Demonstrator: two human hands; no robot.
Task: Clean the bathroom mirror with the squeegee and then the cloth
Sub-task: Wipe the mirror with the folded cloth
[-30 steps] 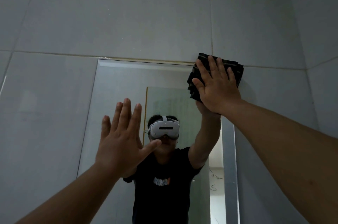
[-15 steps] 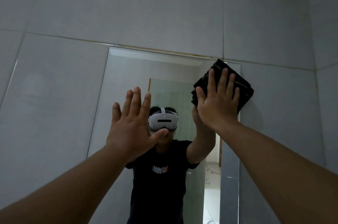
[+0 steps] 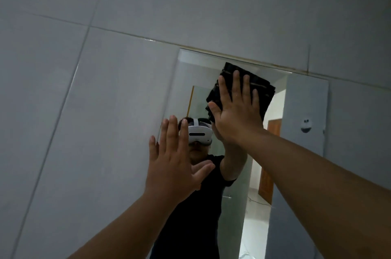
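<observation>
Head: right hand [image 3: 237, 108] flat (fingers straight) on cloth [image 3: 259, 87].

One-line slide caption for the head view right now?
Right hand presses a folded dark cloth flat against the mirror; left hand held open.

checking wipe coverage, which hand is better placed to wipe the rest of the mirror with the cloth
Right. The right hand already presses the folded dark cloth flat against the frameless rectangular wall mirror near its top edge. The left hand is spread open lower left, holding nothing.
</observation>
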